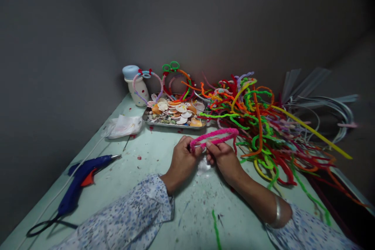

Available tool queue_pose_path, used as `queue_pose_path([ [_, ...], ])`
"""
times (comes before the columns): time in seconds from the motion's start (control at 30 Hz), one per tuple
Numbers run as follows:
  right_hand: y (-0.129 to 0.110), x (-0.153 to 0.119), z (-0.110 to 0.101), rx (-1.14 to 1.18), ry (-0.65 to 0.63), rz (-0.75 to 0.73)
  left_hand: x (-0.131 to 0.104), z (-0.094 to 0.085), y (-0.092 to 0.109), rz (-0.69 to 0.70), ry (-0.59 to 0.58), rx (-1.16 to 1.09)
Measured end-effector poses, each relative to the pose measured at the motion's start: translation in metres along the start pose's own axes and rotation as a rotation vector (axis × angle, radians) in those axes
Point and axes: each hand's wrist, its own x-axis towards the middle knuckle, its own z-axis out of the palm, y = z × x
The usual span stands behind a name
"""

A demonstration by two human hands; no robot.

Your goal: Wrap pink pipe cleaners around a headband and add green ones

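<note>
A hoop wrapped in bright pink pipe cleaner (227, 133) is held over the middle of the table, tilted so it looks like a narrow oval. My left hand (183, 160) pinches its near left end. Just to the right, the thumb and fingers of my right hand (224, 158) close on the near side of the same hoop. A short pale stretch shows between the two hands, where the pink covering stops. Under the hands lies a small piece of clear plastic (204, 165). Behind the hoop stands a metal tray (172, 125) heaped with seashells (178, 110).
A blue glue gun (74, 189) lies at left with its cord. Near it is a plastic bag (124, 127). Finished-looking hoops (162, 86) and a white bottle (136, 90) stand behind. Tangled pipe cleaners (263, 136) and coiled wire (345, 113) fill the right. One green pipe cleaner (216, 230) lies in front.
</note>
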Motion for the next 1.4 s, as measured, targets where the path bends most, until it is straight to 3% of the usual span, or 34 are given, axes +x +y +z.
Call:
queue_pose_path([
  [0.3,-0.001,-0.001,0.002,-0.041,0.028,0.030,0.000,-0.001,0.007,-0.056,0.012,0.030],
  [0.93,-0.001,0.000,0.001,-0.054,0.018,0.012,0.004,0.000,0.001,-0.053,-0.005,0.029],
  [1.13,-0.004,-0.005,0.003,-0.113,0.040,0.018,0.003,-0.001,-0.001,-0.123,-0.032,-0.086],
  [1.27,-0.005,-0.009,0.002,-0.220,0.075,-0.073,0.002,-0.003,0.000,-0.137,-0.079,-0.215],
  [1.4,0.001,-0.004,0.000,-0.043,-0.011,-0.057,0.003,-0.001,0.001,-0.141,-0.074,-0.238],
])
